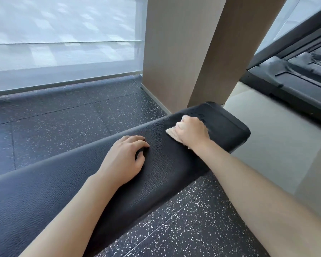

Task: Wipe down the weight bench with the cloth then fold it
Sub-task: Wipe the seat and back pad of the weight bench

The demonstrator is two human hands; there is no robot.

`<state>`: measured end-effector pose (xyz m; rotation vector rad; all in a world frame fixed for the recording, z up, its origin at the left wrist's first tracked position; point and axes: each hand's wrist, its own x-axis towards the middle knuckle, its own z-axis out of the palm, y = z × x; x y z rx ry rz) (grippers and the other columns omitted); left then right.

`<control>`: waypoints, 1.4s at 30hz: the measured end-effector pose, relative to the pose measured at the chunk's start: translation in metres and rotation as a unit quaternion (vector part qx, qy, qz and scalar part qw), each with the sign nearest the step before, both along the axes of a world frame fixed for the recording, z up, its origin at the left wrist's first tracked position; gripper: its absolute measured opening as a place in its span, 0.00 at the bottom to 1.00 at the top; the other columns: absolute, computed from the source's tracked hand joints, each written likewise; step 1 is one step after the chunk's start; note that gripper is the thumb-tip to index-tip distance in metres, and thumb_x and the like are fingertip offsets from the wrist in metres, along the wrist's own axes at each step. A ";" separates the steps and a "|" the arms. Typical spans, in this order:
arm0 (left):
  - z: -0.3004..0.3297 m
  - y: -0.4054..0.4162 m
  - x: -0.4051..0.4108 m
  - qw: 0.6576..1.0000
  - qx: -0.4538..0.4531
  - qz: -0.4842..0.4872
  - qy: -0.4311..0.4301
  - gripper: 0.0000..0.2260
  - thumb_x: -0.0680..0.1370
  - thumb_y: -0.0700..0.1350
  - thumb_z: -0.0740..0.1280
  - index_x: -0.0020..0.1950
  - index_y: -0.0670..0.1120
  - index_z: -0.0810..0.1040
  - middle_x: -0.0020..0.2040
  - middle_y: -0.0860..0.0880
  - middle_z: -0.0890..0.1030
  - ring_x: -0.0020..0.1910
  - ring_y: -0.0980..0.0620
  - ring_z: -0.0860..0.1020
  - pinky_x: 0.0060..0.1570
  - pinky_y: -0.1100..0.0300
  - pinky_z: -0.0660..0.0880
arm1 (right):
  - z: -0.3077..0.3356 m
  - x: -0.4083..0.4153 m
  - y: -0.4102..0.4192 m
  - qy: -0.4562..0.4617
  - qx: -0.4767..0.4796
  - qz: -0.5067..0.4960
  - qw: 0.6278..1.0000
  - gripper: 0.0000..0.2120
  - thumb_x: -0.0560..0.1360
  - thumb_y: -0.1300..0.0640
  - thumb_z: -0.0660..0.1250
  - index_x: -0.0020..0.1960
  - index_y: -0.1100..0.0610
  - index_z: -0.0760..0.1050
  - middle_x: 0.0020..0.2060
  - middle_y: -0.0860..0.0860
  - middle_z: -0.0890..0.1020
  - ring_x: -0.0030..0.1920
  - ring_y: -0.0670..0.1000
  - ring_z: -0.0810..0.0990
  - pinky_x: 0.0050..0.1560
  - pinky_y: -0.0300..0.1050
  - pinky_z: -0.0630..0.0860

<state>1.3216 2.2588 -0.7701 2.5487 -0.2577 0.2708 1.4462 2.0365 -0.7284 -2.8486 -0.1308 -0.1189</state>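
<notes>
My right hand (192, 131) presses down on the pale cloth (171, 133), fingers curled over it, near the far end of the black weight bench (63, 191). My left hand (125, 160) rests on the padding nearer me, fingers loosely bent, holding nothing. Speckled rubber floor (54, 127) surrounds the bench.

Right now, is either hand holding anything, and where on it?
The right hand presses the cloth flat on the weight bench, covering most of it. The left hand holds nothing; it rests on the bench.
</notes>
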 end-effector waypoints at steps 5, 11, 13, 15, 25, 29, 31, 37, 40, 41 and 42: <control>-0.002 0.039 -0.073 0.998 -0.013 0.069 0.004 0.14 0.75 0.46 0.66 0.57 0.54 0.86 0.64 0.56 0.82 0.65 0.52 0.76 0.68 0.53 0.73 | 0.003 -0.017 0.063 0.017 0.036 -0.021 0.999 0.17 0.71 0.43 0.66 0.46 0.57 0.72 0.51 0.58 0.83 0.54 0.64 0.81 0.49 0.49 0.76; 0.004 0.113 -0.153 0.986 -0.008 0.169 0.005 0.15 0.75 0.47 0.65 0.58 0.53 0.86 0.63 0.56 0.82 0.65 0.51 0.77 0.67 0.51 0.74 | 0.003 -0.107 0.190 0.041 0.047 0.150 0.987 0.12 0.77 0.50 0.63 0.49 0.59 0.73 0.49 0.59 0.83 0.52 0.63 0.81 0.44 0.49 0.70; 0.003 0.139 -0.184 0.976 -0.015 0.218 -0.001 0.15 0.75 0.47 0.65 0.57 0.52 0.86 0.63 0.56 0.82 0.65 0.51 0.76 0.68 0.56 0.70 | 0.004 -0.140 0.230 0.037 0.047 0.200 0.978 0.10 0.79 0.50 0.63 0.48 0.57 0.69 0.49 0.59 0.83 0.51 0.63 0.82 0.42 0.48 0.66; 0.003 0.161 -0.212 0.965 -0.023 0.262 -0.005 0.15 0.75 0.49 0.64 0.57 0.52 0.86 0.64 0.56 0.81 0.65 0.52 0.75 0.69 0.58 0.68 | 0.001 -0.171 0.271 0.036 0.057 0.246 0.967 0.10 0.79 0.50 0.64 0.47 0.56 0.68 0.47 0.59 0.83 0.49 0.63 0.82 0.41 0.46 0.65; -0.004 0.184 -0.238 0.959 -0.013 0.277 -0.065 0.14 0.74 0.47 0.65 0.54 0.47 0.87 0.58 0.48 0.83 0.60 0.43 0.77 0.66 0.43 0.73 | 0.002 -0.200 0.269 0.032 0.018 0.310 0.950 0.09 0.79 0.51 0.64 0.44 0.54 0.68 0.45 0.58 0.83 0.48 0.63 0.83 0.42 0.50 0.70; 0.002 0.162 -0.207 0.971 -0.015 0.232 -0.053 0.11 0.73 0.47 0.67 0.51 0.49 0.87 0.57 0.49 0.82 0.60 0.44 0.77 0.66 0.45 0.72 | -0.003 -0.126 0.134 -0.043 -0.084 0.193 0.977 0.15 0.79 0.46 0.60 0.41 0.55 0.74 0.42 0.55 0.80 0.45 0.64 0.82 0.39 0.52 0.72; -0.001 0.139 -0.183 0.982 -0.004 0.183 -0.043 0.11 0.73 0.48 0.67 0.52 0.50 0.87 0.58 0.50 0.82 0.61 0.44 0.78 0.66 0.44 0.73 | -0.013 -0.089 0.071 -0.073 -0.122 0.125 0.982 0.19 0.76 0.42 0.56 0.39 0.55 0.74 0.38 0.53 0.76 0.40 0.65 0.81 0.36 0.53 0.73; -0.005 0.065 -0.104 0.995 0.029 0.097 -0.017 0.14 0.73 0.50 0.65 0.56 0.53 0.85 0.60 0.52 0.82 0.62 0.46 0.77 0.64 0.43 0.73 | -0.034 -0.027 0.007 -0.042 -0.115 0.029 0.992 0.19 0.73 0.38 0.59 0.40 0.54 0.70 0.34 0.48 0.70 0.38 0.60 0.79 0.37 0.46 0.66; -0.005 0.036 -0.070 0.995 0.039 0.090 -0.011 0.15 0.74 0.50 0.64 0.57 0.54 0.84 0.61 0.53 0.81 0.63 0.46 0.76 0.65 0.44 0.72 | -0.021 -0.048 0.016 -0.040 -0.043 0.029 0.998 0.15 0.74 0.44 0.64 0.39 0.55 0.71 0.37 0.50 0.77 0.40 0.60 0.79 0.40 0.48 0.72; -0.005 0.027 -0.060 0.995 0.040 0.094 -0.008 0.16 0.74 0.51 0.63 0.58 0.54 0.84 0.62 0.53 0.81 0.63 0.47 0.76 0.65 0.44 0.71 | -0.013 -0.064 0.019 -0.035 -0.033 0.056 0.997 0.14 0.75 0.46 0.63 0.39 0.55 0.70 0.38 0.52 0.78 0.41 0.60 0.78 0.40 0.50 0.72; -0.005 0.017 -0.051 0.994 0.043 0.099 -0.004 0.16 0.74 0.51 0.63 0.58 0.54 0.84 0.62 0.53 0.80 0.63 0.47 0.76 0.66 0.44 0.71 | -0.010 -0.079 0.022 -0.040 -0.037 0.095 0.994 0.14 0.76 0.46 0.61 0.38 0.54 0.68 0.37 0.52 0.77 0.40 0.60 0.78 0.38 0.49 0.70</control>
